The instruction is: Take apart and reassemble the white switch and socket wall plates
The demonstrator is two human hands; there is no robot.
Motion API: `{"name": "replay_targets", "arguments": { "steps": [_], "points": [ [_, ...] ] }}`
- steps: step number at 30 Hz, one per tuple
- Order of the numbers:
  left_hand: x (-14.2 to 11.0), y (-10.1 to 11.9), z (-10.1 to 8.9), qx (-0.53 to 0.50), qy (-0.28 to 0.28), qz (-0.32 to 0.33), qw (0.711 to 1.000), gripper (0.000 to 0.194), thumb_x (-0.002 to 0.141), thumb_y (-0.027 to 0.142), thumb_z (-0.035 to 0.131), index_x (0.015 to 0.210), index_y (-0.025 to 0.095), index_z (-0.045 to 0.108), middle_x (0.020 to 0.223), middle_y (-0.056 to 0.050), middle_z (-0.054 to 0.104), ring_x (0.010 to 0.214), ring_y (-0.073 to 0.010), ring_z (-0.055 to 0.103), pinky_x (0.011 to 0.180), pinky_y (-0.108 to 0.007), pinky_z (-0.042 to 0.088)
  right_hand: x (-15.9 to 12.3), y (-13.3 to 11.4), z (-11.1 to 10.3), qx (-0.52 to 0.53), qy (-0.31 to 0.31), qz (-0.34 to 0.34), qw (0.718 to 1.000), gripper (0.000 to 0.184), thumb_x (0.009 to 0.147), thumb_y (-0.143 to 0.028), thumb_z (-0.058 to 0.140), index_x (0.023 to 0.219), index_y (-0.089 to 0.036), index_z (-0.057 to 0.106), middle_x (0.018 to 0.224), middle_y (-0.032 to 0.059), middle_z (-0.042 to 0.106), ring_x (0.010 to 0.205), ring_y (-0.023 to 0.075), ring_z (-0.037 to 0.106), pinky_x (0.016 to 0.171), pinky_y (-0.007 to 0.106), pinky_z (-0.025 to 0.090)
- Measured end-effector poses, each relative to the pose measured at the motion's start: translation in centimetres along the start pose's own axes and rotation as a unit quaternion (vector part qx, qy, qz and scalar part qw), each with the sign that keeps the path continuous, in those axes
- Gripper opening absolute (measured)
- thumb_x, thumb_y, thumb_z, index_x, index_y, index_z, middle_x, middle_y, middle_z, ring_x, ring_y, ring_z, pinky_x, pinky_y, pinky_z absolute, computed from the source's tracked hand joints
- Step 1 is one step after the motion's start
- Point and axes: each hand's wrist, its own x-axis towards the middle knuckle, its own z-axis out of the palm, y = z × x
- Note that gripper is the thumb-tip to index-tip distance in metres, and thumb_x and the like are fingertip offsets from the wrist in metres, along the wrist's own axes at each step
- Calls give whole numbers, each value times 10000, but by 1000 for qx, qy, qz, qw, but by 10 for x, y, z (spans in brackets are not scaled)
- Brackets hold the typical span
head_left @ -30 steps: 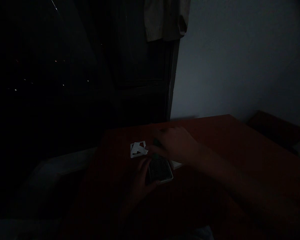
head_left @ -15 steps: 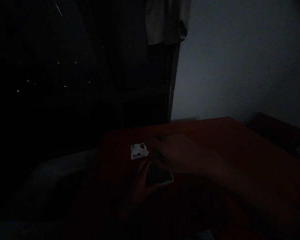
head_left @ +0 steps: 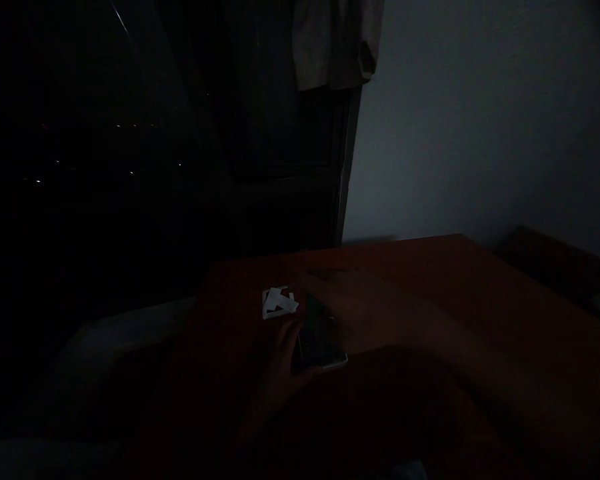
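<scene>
The view is very dark. My left hand (head_left: 283, 370) is curled around the left side and near edge of a dark, flat, phone-like device (head_left: 323, 350) with a pale rim. Over the device's far right part, my right hand (head_left: 363, 307) is bent down, its thumb and fingers closing on a small green piece (head_left: 313, 310). The green piece lies at the device's far end; its kind cannot be made out. Just beyond my left fingers, a pale square frame (head_left: 265, 308) rests on the table with white strips (head_left: 283, 301) across it.
The reddish-brown table (head_left: 420, 260) reaches toward a pale wall (head_left: 455, 133). A cloth (head_left: 325, 47) hangs by a dark window (head_left: 155, 140) with tiny lights. A pale item (head_left: 413, 470) shows at the bottom edge, and a brown piece of furniture (head_left: 540, 250) stands at right.
My right hand has shifted slightly, and its fingers look more blurred. More of the green piece and of the device's right side shows. My left hand keeps its place.
</scene>
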Motion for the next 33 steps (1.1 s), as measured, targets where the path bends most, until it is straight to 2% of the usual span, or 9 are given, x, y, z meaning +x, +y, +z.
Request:
{"name": "replay_targets", "arguments": {
  "steps": [6, 10, 14, 16, 18, 20, 23, 28, 33],
  "points": [
    [0, 1, -1, 9, 12, 5, 1000, 749, 746, 390, 709, 1393, 226, 368, 1453, -129, 388, 1327, -336, 384, 1077, -503, 359, 4, 0, 7, -93, 16, 79, 992, 318, 898, -399, 487, 1106, -171, 565, 883, 93, 707, 704, 220, 659, 543, 282, 362],
    [1, 7, -7, -5, 23, 16, 1000, 741, 736, 404, 722, 1381, 258, 388, 1429, -108, 418, 1326, -336, 383, 1091, -506, 343, 6, 7, 11, -1, 24, 49, 999, 263, 885, -332, 531, 1099, -192, 596, 946, 69, 710, 784, 187, 663, 602, 262, 400],
    [2, 6, -10, -49, 5, 17, 999, 739, 734, 364, 723, 1381, 247, 386, 1433, -113, 401, 1316, -319, 398, 1076, -472, 371, -5, 18, 7, 83, 70, 85, 990, 283, 860, -244, 549, 1126, -165, 600, 963, 68, 712, 835, 173, 662, 706, 261, 442],
    [4, 5, -14, -62, 11, 17, 998, 610, 773, 315, 674, 1331, 243, 440, 1408, -101, 423, 1289, -293, 428, 1049, -444, 402, -16, 25, 7, 93, 98, 106, 985, 266, 852, -253, 567, 1101, -171, 614, 964, 65, 715, 844, 179, 662, 730, 273, 450],
    [7, 5, -20, -48, 12, 20, 999, 373, 829, 260, 591, 1199, 247, 545, 1301, -77, 511, 1204, -259, 500, 998, -413, 440, -28, 34, 10, 103, 121, 128, 979, 234, 845, -267, 585, 1061, -187, 624, 946, 49, 717, 820, 176, 665, 722, 274, 458],
    [12, 7, -28, -16, -12, 23, 1000, 205, 863, 203, 519, 1040, 246, 613, 1129, -53, 596, 1062, -227, 574, 920, -378, 474, -42, 42, 15, 124, 147, 159, 968, 234, 842, -311, 599, 1045, -196, 622, 943, 42, 716, 806, 175, 669, 699, 270, 472],
    [22, 13, -39, 26, -74, 42, 996, 189, 854, 144, 497, 935, 238, 639, 976, -35, 634, 931, -203, 605, 824, -325, 485, -62, 51, 24, 160, 163, 209, 951, 233, 861, -343, 576, 1039, -197, 609, 964, 53, 714, 791, 176, 678, 661, 268, 493],
    [34, 19, -44, 71, -132, 72, 986, 172, 843, 132, 521, 880, 232, 657, 915, -29, 644, 868, -194, 610, 755, -286, 463, -92, 53, 37, 186, 175, 263, 931, 213, 876, -341, 557, 1039, -207, 590, 960, 59, 716, 815, 192, 684, 662, 283, 515],
    [37, 18, -45, 77, -157, 93, 980, 168, 856, 148, 521, 865, 243, 660, 921, -21, 654, 874, -188, 614, 774, -280, 455, -109, 50, 43, 194, 184, 285, 921, 209, 888, -359, 545, 1036, -218, 588, 981, 65, 713, 833, 200, 684, 677, 296, 528]
  ]
}}
